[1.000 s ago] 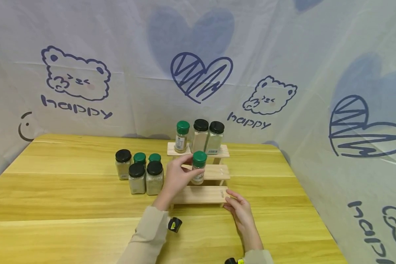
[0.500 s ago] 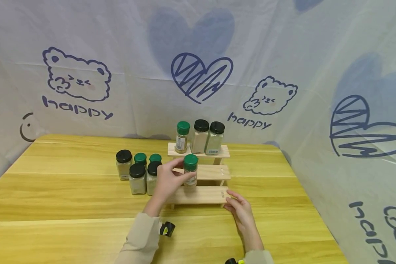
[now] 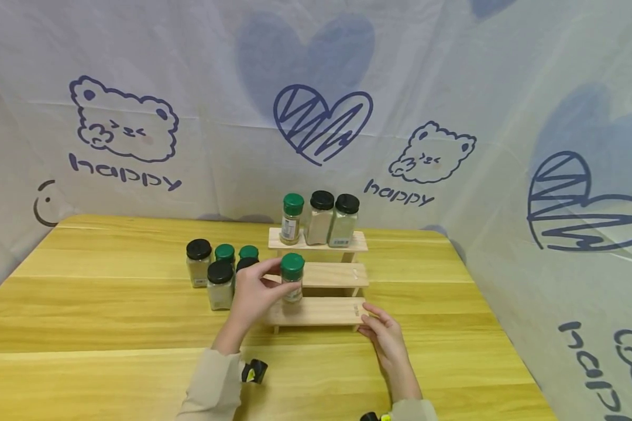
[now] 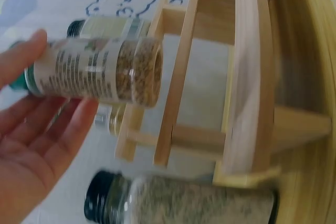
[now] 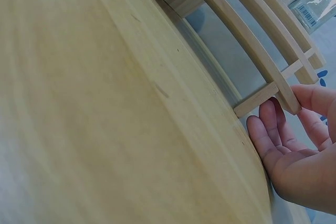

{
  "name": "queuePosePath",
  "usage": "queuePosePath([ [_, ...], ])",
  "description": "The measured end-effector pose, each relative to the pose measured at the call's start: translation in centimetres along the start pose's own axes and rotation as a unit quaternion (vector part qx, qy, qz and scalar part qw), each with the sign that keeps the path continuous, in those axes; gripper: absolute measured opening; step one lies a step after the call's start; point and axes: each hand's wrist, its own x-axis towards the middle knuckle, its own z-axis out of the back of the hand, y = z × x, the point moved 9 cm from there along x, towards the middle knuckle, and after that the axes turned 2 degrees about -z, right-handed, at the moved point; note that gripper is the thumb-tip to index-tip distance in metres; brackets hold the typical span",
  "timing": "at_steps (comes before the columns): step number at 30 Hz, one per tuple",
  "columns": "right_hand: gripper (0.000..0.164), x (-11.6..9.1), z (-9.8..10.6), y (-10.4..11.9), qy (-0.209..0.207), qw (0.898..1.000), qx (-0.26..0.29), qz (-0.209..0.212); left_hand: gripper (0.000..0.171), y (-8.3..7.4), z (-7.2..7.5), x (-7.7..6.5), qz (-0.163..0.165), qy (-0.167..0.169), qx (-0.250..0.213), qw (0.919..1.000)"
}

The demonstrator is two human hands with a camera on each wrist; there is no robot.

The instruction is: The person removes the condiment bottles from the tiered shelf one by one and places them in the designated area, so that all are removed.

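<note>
My left hand [image 3: 254, 295] pinches a green-capped spice jar [image 3: 292, 270] between thumb and fingers. In the left wrist view the jar [image 4: 100, 72] shows a printed label and coarse brown contents, and its base appears apart from the wood. It is held by the left end of a three-step wooden rack [image 3: 321, 311], over the lower steps. At the rack's right end, my right hand [image 3: 387, 336] grips the lowest step; the right wrist view shows thumb and fingers around that corner [image 5: 286, 98]. On the top step stand a green-capped jar [image 3: 290, 228] and two black-capped jars [image 3: 318, 225].
Left of the rack, several jars stand grouped on the wooden table [image 3: 110, 327], including a black-capped jar [image 3: 220, 292] and a green-capped jar [image 3: 225, 252]. My left hand partly hides one. A printed cloth [image 3: 216, 117] hangs behind the table and along its right side.
My left hand has carried the green-capped jar leftward and slightly lower, from mid-rack to the rack's left end. The right hand keeps its hold on the lowest step.
</note>
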Motion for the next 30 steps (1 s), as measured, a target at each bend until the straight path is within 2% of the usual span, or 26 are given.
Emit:
queuePosePath([
  [3, 0.029, 0.0, 0.0, 0.1, 0.002, 1.000, -0.001, 0.000, 0.040, 0.9, 0.2, -0.2, 0.002, 0.023, -0.010, 0.9997],
  [9, 0.030, 0.0, -0.1, 0.1, 0.003, 1.000, -0.002, 0.001, 0.037, 1.1, 0.8, -0.6, -0.004, 0.059, -0.027, 0.9979],
  [16, 0.030, 0.0, -0.1, 0.1, 0.001, 1.000, 0.001, -0.001, 0.038, 1.2, 2.6, -1.1, -0.009, 0.045, 0.002, 0.9989],
  [22, 0.030, 0.0, 0.0, 0.0, -0.004, 1.000, -0.002, -0.005, 0.038, 1.2, 4.0, -1.4, -0.017, 0.048, -0.012, 0.9986],
  [30, 0.027, 0.0, 0.0, 0.0, -0.005, 1.000, 0.003, -0.004, 0.040, 2.4, 5.8, -2.0, 0.038, 0.051, -0.012, 0.9979],
])
